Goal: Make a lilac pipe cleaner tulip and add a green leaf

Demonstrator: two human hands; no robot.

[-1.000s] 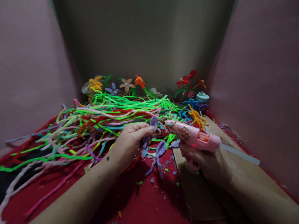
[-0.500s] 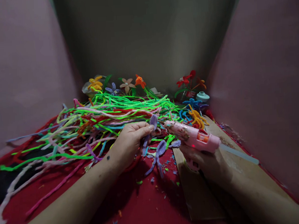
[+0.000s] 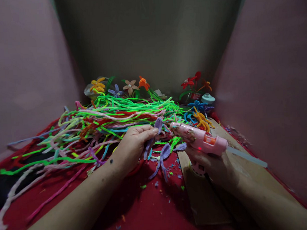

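Between the thumb and fingers of my left hand point(image 3: 138, 140) is a purple pipe-cleaner petal point(image 3: 158, 123), its loop upright and its tail hanging below. My right hand point(image 3: 213, 163) grips a pink hot glue gun point(image 3: 196, 135) by its handle. A small red light glows on the gun, and a clear glue stick point(image 3: 247, 156) juts from its back. The nozzle points left, close beside the purple petal; I cannot tell whether they touch. Another looped purple pipe cleaner point(image 3: 165, 151) lies below, between the two hands.
A heap of coloured pipe cleaners point(image 3: 122, 111) spreads across the red cloth point(image 3: 147, 210). Pipe-cleaner flowers point(image 3: 130, 87) stand along the back. Blue and orange pieces point(image 3: 201, 121) sit behind the gun. Cardboard point(image 3: 205, 207) lies under my right hand, with fuzz scraps around.
The glue gun has shifted slightly right, so its nozzle is a little farther back from the petal. The petal's hanging tail has moved slightly left. My left grip is the same.
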